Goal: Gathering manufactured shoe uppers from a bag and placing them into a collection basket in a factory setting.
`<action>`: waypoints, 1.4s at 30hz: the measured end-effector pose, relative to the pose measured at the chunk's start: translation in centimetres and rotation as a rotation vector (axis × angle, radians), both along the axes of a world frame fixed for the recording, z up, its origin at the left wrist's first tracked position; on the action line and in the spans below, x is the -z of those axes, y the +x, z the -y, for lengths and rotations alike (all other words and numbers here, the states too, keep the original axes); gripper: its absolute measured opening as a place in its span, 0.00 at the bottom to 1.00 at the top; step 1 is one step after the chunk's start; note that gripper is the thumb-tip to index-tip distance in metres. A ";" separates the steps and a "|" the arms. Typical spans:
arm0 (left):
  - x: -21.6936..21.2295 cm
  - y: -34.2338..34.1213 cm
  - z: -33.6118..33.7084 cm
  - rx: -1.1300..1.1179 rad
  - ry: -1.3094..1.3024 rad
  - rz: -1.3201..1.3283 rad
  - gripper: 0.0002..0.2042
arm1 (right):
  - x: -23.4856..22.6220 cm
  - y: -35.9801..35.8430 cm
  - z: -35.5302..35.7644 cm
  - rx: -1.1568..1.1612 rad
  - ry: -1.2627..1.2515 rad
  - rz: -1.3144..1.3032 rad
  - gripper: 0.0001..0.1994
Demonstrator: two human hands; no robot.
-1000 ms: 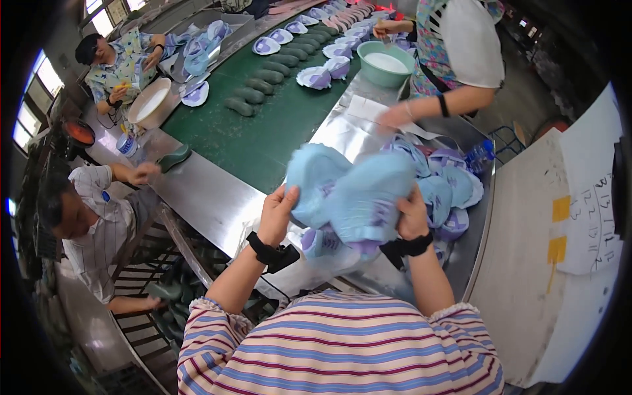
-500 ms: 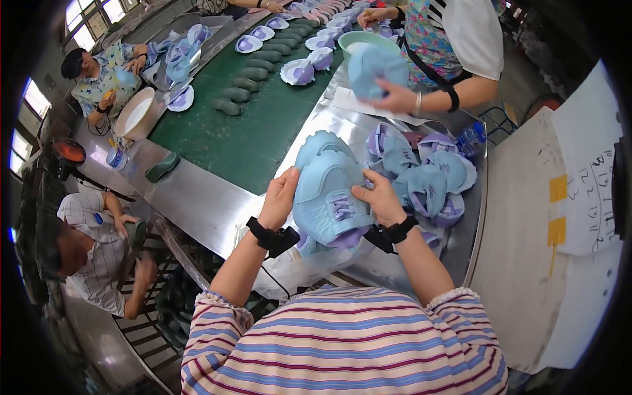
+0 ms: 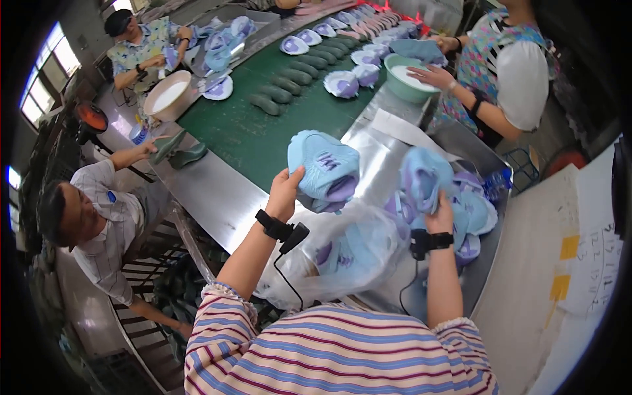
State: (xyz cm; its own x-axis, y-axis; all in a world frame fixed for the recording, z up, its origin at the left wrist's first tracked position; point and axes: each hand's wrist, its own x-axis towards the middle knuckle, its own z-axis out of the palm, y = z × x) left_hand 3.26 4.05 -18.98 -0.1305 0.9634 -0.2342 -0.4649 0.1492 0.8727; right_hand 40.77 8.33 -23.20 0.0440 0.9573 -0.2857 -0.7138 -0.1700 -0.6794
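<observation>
My left hand (image 3: 284, 193) is closed on the edge of a light blue shoe upper (image 3: 321, 164) with purple laces and lavender lining, held up over the metal worktop. Further right, my right hand (image 3: 439, 215) grips a second shoe upper (image 3: 423, 172), slightly blurred, its lavender inside showing. Below and between my hands lies a clear plastic bag (image 3: 372, 273) with blue uppers (image 3: 349, 252) in it. A loose heap of blue and lavender uppers (image 3: 484, 217) is beside and behind my right hand.
Green shoe lasts (image 3: 288, 84) and uppers line the green conveyor belt (image 3: 230, 141) ahead. Across to the right, a co-worker (image 3: 507, 72) holds an upper at a green basin (image 3: 403, 82). Another person (image 3: 108, 210) on the left handles dark green lasts. A white board (image 3: 540, 283) stands at right.
My hands have moved apart, separating the two uppers that were held together; the right one went rightward. The plastic bag now shows more. The left co-worker has reached up to the lasts.
</observation>
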 end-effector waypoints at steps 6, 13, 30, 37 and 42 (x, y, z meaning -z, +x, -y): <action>5.0 -6.2 -1.7 -0.277 -0.225 0.053 0.11 | 8.6 8.5 1.1 0.204 -0.320 0.256 0.05; 7.1 -18.7 -8.1 -0.311 -0.209 -0.740 0.06 | 5.9 7.3 2.8 0.270 -0.384 0.282 0.18; 7.7 5.8 2.2 1.136 0.245 -0.553 0.16 | 2.3 -7.6 7.3 -0.945 0.323 1.156 0.15; 10.8 6.4 7.8 0.819 0.516 -1.279 0.16 | -0.8 -5.3 10.0 -0.871 0.308 2.163 0.33; 11.0 6.3 8.2 1.084 -0.275 -1.134 0.30 | 0.0 -0.3 10.8 -0.799 0.106 2.427 0.33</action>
State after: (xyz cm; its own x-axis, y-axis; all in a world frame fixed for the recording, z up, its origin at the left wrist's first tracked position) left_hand 9.52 -4.14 -30.00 0.3384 0.6586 -0.6721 0.8050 0.1672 0.5692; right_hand 40.43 -2.50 -23.17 -0.1282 0.9491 -0.2876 0.9741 0.1750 0.1434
